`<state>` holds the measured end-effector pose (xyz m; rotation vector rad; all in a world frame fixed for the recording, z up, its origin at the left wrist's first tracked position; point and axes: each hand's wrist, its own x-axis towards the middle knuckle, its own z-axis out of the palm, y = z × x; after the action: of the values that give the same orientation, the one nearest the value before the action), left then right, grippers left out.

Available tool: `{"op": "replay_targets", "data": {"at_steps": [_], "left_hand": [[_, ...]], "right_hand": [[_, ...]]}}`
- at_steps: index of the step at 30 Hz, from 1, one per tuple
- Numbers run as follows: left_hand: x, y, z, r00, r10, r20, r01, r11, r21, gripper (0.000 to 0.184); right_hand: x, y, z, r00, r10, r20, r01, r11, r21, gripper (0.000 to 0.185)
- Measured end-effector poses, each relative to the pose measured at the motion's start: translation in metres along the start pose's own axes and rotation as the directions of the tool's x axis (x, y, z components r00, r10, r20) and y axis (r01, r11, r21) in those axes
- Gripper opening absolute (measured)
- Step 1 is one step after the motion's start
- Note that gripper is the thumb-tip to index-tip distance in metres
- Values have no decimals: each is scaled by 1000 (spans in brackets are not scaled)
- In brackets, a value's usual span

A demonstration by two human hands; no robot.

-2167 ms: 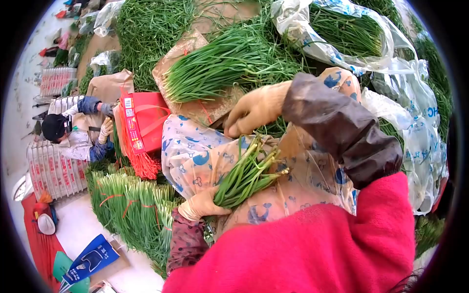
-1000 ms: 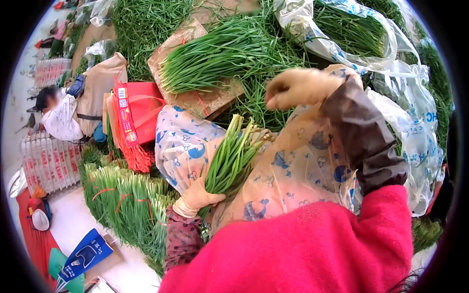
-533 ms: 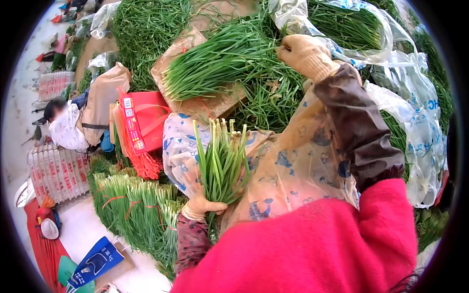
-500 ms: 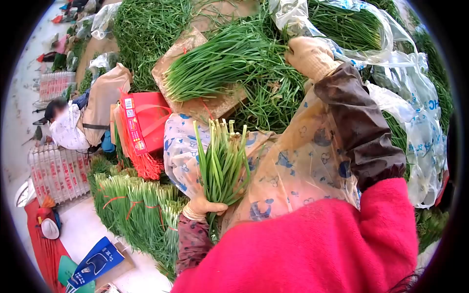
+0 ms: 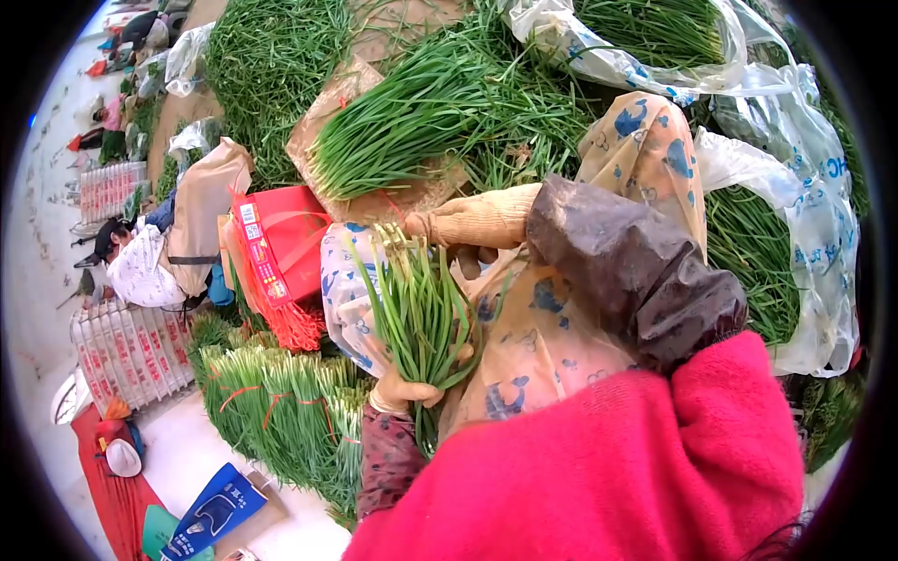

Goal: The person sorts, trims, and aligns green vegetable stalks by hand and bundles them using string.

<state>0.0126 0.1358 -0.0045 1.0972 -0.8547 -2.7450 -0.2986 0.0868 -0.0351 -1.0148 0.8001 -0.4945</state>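
My left hand [image 5: 404,391], in a pale glove, is closed around the leafy lower part of a bunch of garlic chives [image 5: 419,323]. The bunch stands upright over my lap, pale stem ends at the top. My right hand [image 5: 472,222], in a tan knitted glove, is closed at those stem ends, with its fingers partly hidden behind them. Beyond both hands, a larger heap of loose garlic chives [image 5: 402,122] lies on a brown board [image 5: 304,131]. A translucent patterned apron [image 5: 538,323] covers my knees.
At the left sits a red box [image 5: 290,238] with red ties [image 5: 297,329] hanging from it. Below stand tied chive bundles [image 5: 271,402]. Plastic bags of chives [image 5: 818,224] lie at the right. Another person [image 5: 140,262] is at the far left, near a white crate [image 5: 131,355].
My right hand has come from the heap of chives, down and left, to the stem ends of the held bunch. My left hand keeps its hold. The view has shifted slightly.
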Motion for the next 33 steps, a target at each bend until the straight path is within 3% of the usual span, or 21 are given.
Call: {"op": "replay_targets", "data": {"at_steps": [4, 6, 7, 8, 10, 12, 15, 18, 20, 21, 22, 23, 24, 26, 27, 28, 29, 30, 31, 32, 33], "left_hand": [[-1, -11, -14, 1000, 1, 21, 0, 997, -72, 78], [0, -15, -18, 999, 37, 22, -35, 997, -69, 78], [0, -17, -21, 998, 59, 38, -55, 992, -110, 78], [1, -19, -22, 995, 83, 52, -74, 985, -153, 79], [3, -16, -15, 987, 146, 64, -133, 976, -172, 79], [3, -19, -22, 981, 162, 105, -131, 959, -250, 78], [5, -16, -16, 976, 188, 105, -161, 961, -227, 77], [6, -21, -20, 982, 173, 78, -151, 962, -226, 77], [3, -22, -20, 987, 157, -19, -157, 961, -225, 89], [5, -22, -19, 985, 168, -35, -171, 961, -216, 85], [6, -20, -15, 984, 175, -44, -180, 960, -216, 85], [8, -18, -10, 976, 207, -73, -218, 949, -228, 83], [11, -16, -8, 966, 236, -103, -254, 937, -240, 82], [15, -19, -15, 971, 218, -99, -237, 937, -256, 80], [18, -20, -18, 973, 212, -87, -227, 939, -257, 80], [19, -19, -16, 977, 190, -97, -209, 943, -260, 80], [22, -17, -15, 980, 168, -107, -191, 946, -263, 79], [23, -13, -8, 981, 164, -106, -186, 948, -257, 79], [24, -10, 1, 969, 172, -179, -214, 945, -248, 78], [26, -7, 6, 951, 181, -249, -241, 941, -237, 77], [27, -7, 3, 955, 209, -209, -245, 955, -167, 75]], "right_hand": [[3, 8, 10, 1000, 4, -29, -1, 995, 98, 66], [9, 15, 14, 987, -35, -157, 75, 964, 255, 61], [8, 13, 16, 983, -37, -181, 113, 896, 429, 50], [7, 10, 18, 983, -39, -179, 113, 897, 428, 50], [3, 1, 20, 966, -150, -212, 248, 769, 589, 45], [-4, -6, 20, 965, -153, -215, 253, 771, 585, 44], [-11, 2, 5, 937, -228, -266, 350, 602, 717, 46], [-34, 10, -40, 745, -280, -606, 656, 472, 588, 38], [-53, 18, -77, 682, -313, -661, 723, 425, 545, 32], [-62, 17, -90, 658, -159, -736, 648, 619, 444, 33], [-69, 24, -104, 623, -37, -781, 331, 918, 221, 47], [-69, 32, -110, 488, -49, -872, -170, 974, -150, 48], [-72, 28, -102, 368, -158, -916, -656, 654, -376, 49], [-60, 20, -67, 362, -508, -782, -596, 519, -613, 36], [-52, 12, -48, 504, -415, -757, -250, 769, -589, 29], [-45, 2, -24, 638, -433, -637, 108, 869, -483, 26], [-41, -19, 6, 741, -332, -583, 169, 934, -316, 25], [-35, -27, 25, 815, -309, -490, 137, 924, -356, 32], [-29, -45, 39, 902, -141, -409, -56, 899, -434, 23], [-17, -49, 50, 918, -119, -378, -150, 778, -610, 28], [-6, -53, 56, 928, -42, -371, -223, 734, -641, 30]]}}
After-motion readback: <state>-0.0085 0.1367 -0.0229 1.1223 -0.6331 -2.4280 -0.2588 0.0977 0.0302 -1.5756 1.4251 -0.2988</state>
